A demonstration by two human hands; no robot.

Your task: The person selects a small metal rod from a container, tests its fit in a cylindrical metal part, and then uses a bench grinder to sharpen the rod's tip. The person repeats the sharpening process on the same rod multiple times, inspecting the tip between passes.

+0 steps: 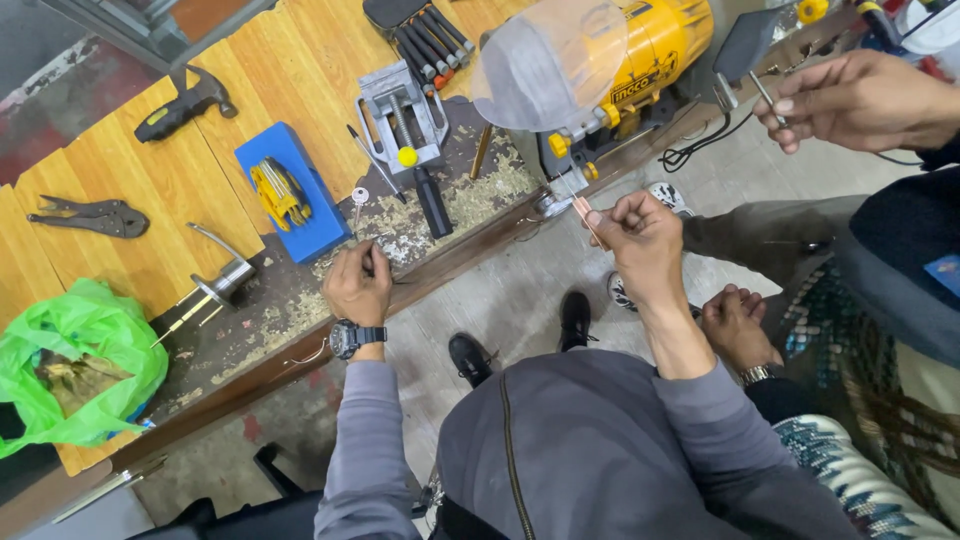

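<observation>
Grey jacket nearest | right hand pinching thin copper strip beside yellow grinder | left hand closed on small dark object at bench edge, near silver key | co-worker's hand holding metal rod

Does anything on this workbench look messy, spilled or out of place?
Yes. Pale shavings lie strewn over the dark strip of the workbench, around the metal vise and toward the left hand. A crumpled green bag sits at the bench's edge. Nothing looks broken.
</observation>
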